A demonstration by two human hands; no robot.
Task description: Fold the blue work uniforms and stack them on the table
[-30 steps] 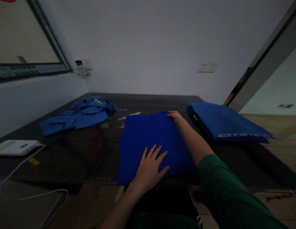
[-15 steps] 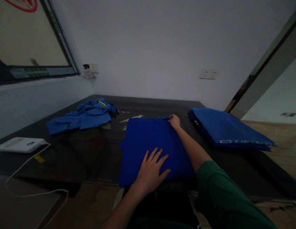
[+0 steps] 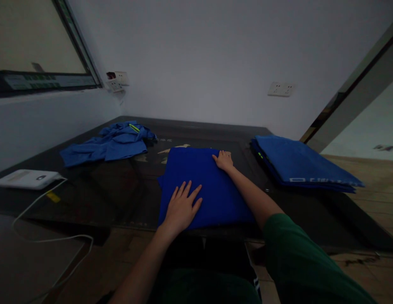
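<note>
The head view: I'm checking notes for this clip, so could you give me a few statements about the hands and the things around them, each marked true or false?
1. The left hand and the right hand both touch the deep blue cloth. True.
2. The left hand is the one nearer the cloth's far edge. False: the right hand is.
3. A crumpled blue garment lies to the left of the cloth. True.
4. The folded stack lies to the left of the crumpled garment. False: it lies to the right.
5. The white device is on the left side of the table. True.

pale wall (image 3: 196, 59), planked floor (image 3: 380, 179)
</note>
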